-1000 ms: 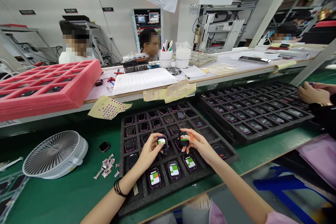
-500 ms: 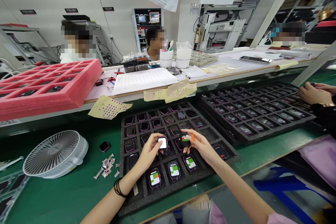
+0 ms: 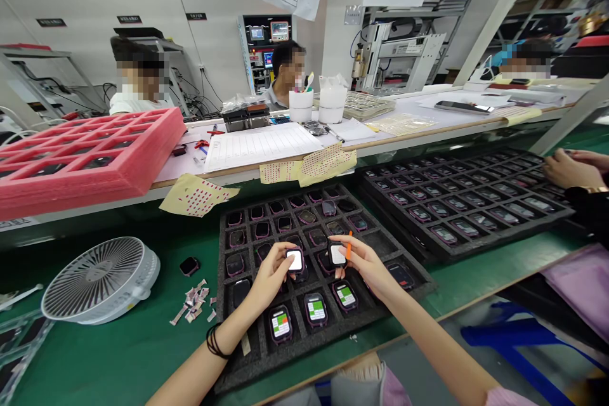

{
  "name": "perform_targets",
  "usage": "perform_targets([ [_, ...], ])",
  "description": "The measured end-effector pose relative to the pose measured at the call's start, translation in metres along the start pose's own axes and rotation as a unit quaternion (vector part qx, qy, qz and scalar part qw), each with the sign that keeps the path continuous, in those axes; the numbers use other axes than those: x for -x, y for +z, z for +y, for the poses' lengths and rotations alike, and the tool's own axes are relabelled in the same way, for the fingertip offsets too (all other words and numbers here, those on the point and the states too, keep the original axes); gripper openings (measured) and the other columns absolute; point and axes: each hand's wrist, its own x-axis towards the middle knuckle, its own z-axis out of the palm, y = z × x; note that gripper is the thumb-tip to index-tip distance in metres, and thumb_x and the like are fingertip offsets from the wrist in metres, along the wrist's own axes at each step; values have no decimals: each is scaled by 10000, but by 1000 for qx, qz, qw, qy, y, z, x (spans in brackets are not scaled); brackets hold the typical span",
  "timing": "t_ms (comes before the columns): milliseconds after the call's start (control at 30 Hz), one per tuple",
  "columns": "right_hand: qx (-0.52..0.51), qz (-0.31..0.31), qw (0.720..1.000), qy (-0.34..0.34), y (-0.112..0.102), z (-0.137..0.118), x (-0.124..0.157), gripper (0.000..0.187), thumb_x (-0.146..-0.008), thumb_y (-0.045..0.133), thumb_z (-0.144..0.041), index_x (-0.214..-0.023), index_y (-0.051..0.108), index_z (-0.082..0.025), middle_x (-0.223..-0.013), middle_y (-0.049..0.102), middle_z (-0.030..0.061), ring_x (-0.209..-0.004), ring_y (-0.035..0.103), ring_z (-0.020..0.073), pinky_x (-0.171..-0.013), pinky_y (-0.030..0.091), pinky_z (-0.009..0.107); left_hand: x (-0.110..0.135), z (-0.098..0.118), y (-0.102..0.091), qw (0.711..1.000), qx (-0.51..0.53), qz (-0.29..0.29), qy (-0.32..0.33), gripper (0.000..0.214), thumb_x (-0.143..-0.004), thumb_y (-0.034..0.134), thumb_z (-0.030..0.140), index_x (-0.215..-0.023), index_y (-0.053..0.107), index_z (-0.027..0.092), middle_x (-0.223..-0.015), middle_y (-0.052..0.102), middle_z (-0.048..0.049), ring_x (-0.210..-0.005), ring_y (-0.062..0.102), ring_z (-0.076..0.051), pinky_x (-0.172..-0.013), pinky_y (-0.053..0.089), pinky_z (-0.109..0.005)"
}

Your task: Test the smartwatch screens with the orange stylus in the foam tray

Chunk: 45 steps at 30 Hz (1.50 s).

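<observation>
Both forearms [image 3: 214, 336] angled inward, left hand [image 3: 271, 276] pinching one smartwatch [image 3: 295, 260], right hand [image 3: 364, 263] pinching another smartwatch [image 3: 337, 255].

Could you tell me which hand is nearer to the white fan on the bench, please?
Left. The left hand is over the foam tray, to the fan's right; the right hand is farther right, beyond it.
</observation>
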Motion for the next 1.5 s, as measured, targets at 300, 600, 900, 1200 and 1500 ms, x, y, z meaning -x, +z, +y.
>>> perform_targets([
  [300,-10,-8,1000,6,1,0,1,337,-827,592,-397,-1097,596,-195,-667,587,-16,-521,628,135,-518,482,255,1,2,1,1000,9,-2,0,302,-847,506,403,-1057,488,187,-869,558,-22,-619,532,-107,-505,383,-209],
  [600,76,-57,995,34,4,0,0,385,-811,577,-454,-1102,576,-202,-702,554,-27,-524,642,143,-520,471,266,2,4,3,1000,9,-9,-2,286,-836,516,379,-1045,487,185,-892,556,-36,-667,529,-123,-547,434,-223],
  [900,178,-107,978,26,5,5,-1,367,-828,562,-447,-1090,570,-190,-719,555,-21,-597,633,135,-514,418,232,2,-3,3,999,-31,-25,13,277,-852,504,347,-1078,483,188,-883,551,-35,-732,531,-141,-647,489,-265],
  [1200,109,-82,990,28,5,5,-1,411,-751,672,-388,-1102,559,-206,-802,592,9,-674,651,163,-495,428,226,2,-2,3,998,-55,-7,27,278,-847,520,309,-1096,474,194,-916,556,-36,-707,545,-132,-672,474,-275],
  [1500,86,-35,995,26,4,4,-1,314,-798,603,-429,-1019,619,-205,-716,570,-11,-528,598,125,-488,451,249,2,0,4,1000,-7,-15,26,282,-850,513,381,-1049,494,182,-869,533,-32,-725,520,-140,-621,485,-257],
])
